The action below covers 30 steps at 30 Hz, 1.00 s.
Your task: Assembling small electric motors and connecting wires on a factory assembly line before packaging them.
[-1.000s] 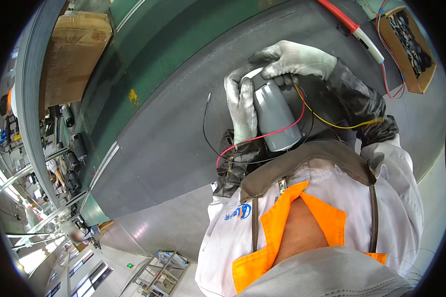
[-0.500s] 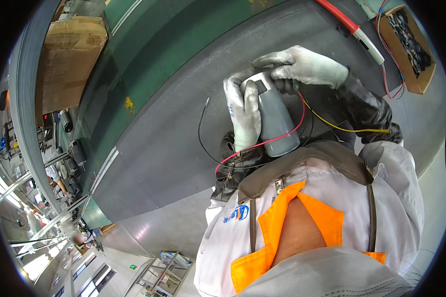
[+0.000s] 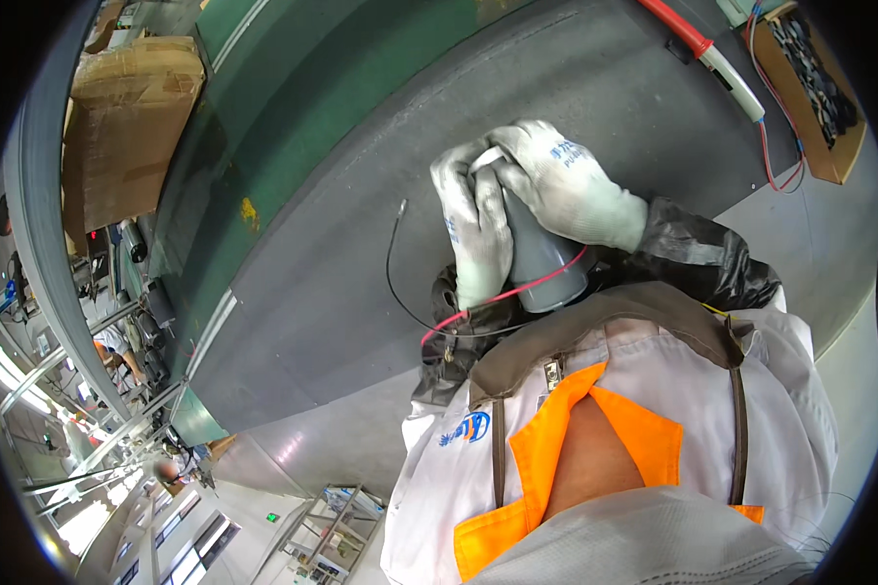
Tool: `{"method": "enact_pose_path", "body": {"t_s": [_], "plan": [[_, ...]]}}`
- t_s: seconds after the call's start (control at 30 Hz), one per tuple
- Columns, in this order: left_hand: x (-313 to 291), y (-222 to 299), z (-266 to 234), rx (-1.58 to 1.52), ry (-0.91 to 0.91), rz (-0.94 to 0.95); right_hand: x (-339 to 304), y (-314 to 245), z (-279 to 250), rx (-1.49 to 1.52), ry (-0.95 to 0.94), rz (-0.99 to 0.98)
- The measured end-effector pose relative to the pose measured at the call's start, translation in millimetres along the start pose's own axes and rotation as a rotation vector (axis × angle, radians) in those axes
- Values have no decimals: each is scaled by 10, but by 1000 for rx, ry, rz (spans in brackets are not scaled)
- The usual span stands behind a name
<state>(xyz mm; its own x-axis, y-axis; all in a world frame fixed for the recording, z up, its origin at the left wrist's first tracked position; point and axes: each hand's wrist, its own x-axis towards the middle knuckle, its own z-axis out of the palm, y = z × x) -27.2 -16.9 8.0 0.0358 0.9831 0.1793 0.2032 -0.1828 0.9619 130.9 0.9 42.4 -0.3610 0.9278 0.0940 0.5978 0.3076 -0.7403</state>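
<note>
A grey cylinder with a rounded lower rim lies tilted between my gloved hands, close to my chest. My left hand is closed around its left side, thumb along the front. My right hand lies over the upper right of it, fingers bent around the top end. A small white part shows between the fingertips of both hands; whether it is the cylinder's end or a separate piece I cannot tell. A red wire crosses the cylinder's lower part. A black wire loops out to the left, ending in a metal tip.
Under my hands spreads a dark grey work surface, bordered by a green strip. At the far right lie a red-and-white handheld tool with a cord and a cardboard box of dark parts. A large carton stands far left.
My right hand has come left and down onto the cylinder's upper end, covering much of it. The yellow wire, in plain view before, is now mostly hidden behind my right arm.
</note>
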Motion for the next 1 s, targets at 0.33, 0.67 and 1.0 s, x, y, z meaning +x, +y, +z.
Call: {"method": "enact_pose_path", "body": {"t_s": [0.33,0.67,1.0], "plan": [[-90,202,-36,298,241,167,-118,121,-115,70,286,-112],[109,347,-72,624,203,326,136,-109,-212,-106,227,-175],[-444,366,-183,484,44,530,-285,52,-275,140,208,-8]]}}
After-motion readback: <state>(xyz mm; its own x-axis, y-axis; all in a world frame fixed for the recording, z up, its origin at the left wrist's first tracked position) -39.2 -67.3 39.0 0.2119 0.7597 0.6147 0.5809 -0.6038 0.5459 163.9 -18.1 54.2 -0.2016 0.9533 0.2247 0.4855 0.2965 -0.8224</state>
